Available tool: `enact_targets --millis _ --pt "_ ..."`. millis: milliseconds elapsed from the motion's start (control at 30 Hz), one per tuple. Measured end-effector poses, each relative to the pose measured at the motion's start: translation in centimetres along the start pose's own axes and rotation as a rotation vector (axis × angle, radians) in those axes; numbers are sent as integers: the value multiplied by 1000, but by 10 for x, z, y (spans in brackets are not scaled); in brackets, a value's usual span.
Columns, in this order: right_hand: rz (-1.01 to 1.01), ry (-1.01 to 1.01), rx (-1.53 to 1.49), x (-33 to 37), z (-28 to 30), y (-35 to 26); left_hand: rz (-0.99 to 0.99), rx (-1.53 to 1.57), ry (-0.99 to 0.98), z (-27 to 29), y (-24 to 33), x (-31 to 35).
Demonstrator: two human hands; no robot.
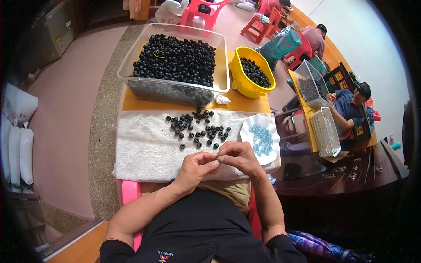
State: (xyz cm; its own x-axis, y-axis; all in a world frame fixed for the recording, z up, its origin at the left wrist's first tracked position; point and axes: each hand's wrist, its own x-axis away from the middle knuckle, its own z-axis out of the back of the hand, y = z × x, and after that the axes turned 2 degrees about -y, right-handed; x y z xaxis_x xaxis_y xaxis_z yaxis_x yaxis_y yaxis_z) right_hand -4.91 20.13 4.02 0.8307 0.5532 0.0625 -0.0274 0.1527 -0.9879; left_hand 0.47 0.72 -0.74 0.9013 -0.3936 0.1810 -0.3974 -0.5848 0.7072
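My left hand [197, 168] and my right hand [240, 158] meet fingertip to fingertip above the near part of a white towel [144, 149]. Both are closed in a pinch, and whatever sits between the fingertips is too small and covered to make out. Just beyond them, loose black round beads with holes [199, 135] lie scattered on the towel. Close to my right hand stands a white scalloped plate [274, 151] bearing small clear-blue pieces [262, 139].
A clear plastic bin [175, 90] full of black beads stands at the table's far side, beside a yellow basket [250, 90] with more. A crumpled tissue [222, 100] lies between them. At right, a person [351, 105] works by a white perforated basket [325, 131]. White sacks [19, 149] stand far left.
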Motion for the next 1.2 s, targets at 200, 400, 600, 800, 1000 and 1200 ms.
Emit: enact_targets --millis 200,400,600,800,1000,1200 --pt "-50 -13 -43 3 -2 1 -8 -9 1 1 -1 -1" --pt "-53 -27 18 8 -4 -6 -19 -37 12 -1 0 0" --pt "-71 -37 0 11 -3 -4 -14 -48 16 -1 0 1" --pt "-143 -1 -199 10 2 5 2 -28 26 -2 3 0" --pt "-156 44 -339 12 5 14 39 -5 52 -4 6 0" --pt "-172 -20 -348 12 3 9 38 -7 38 -4 4 1"
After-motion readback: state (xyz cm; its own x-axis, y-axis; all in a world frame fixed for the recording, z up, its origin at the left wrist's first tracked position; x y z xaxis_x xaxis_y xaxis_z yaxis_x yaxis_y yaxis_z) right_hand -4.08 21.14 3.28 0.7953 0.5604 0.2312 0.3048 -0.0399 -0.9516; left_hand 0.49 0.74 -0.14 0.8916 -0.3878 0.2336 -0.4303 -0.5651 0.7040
